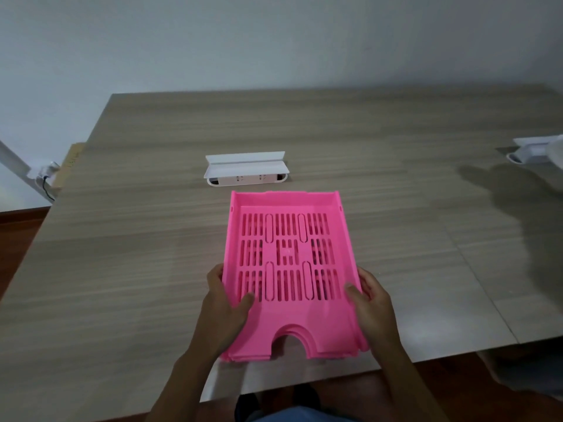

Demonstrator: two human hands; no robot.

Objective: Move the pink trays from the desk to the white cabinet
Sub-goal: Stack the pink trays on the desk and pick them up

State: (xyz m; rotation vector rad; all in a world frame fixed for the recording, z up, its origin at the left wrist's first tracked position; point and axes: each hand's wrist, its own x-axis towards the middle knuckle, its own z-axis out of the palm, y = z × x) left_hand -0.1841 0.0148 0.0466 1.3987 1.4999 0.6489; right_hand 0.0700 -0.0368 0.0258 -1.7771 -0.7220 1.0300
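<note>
Item: pink trays (288, 269), seemingly several nested, at the desk (122, 239) near edge. Our left hand (225, 303) and right hand (370, 303) clasp opposite side walls, thumbs inside, balancing the load for carrying. White cabinet not in view.

A plain pale wall (274, 41) stands behind a wood-grain tabletop (396, 147), with dark reddish-brown floor (18, 226) alongside.

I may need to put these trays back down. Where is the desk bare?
Both hands, left and right, grip the pink trays. The desk is bare left of them and on the right up to the white object. Tightest: between trays and power strip.
</note>
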